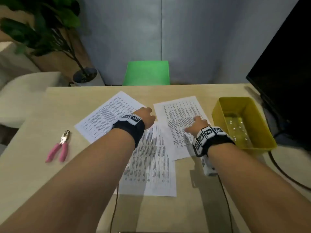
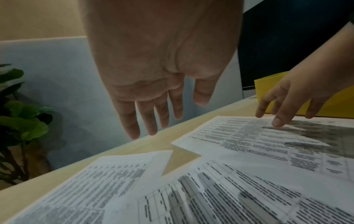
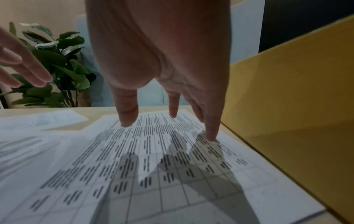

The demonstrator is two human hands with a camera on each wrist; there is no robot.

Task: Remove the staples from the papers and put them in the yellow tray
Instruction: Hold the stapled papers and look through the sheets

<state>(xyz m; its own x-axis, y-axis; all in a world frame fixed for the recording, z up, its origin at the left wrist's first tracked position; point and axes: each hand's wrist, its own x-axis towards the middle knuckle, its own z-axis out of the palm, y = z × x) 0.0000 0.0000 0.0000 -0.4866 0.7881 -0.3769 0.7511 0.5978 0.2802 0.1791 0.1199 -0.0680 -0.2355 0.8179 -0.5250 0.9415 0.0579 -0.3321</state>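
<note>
Across a pale wooden table (image 1: pixel 42 165) lie three printed sheets, fanned and overlapping: a left sheet (image 1: pixel 104 116), a middle sheet (image 1: pixel 151 165) and a right sheet (image 1: pixel 181 125); behind the table stand a green chair (image 1: pixel 148 73), a grey partition and a potted plant (image 1: pixel 50 31), with a dark screen (image 1: pixel 289 64) at the right. At the table's right edge sits the yellow tray (image 1: pixel 218 113), just beside the right sheet; small shiny bits, likely staples (image 1: pixel 239 126), are scattered on its floor, too small to count. One pink-handled staple remover (image 1: pixel 59 147) lies apart at the left. Left hand (image 1: pixel 146 117) hovers over the sheets, fingers straight, holding nothing; right hand (image 1: pixel 197 126), fingers spread, touches the right sheet with a fingertip (image 3: pixel 211 137).
</note>
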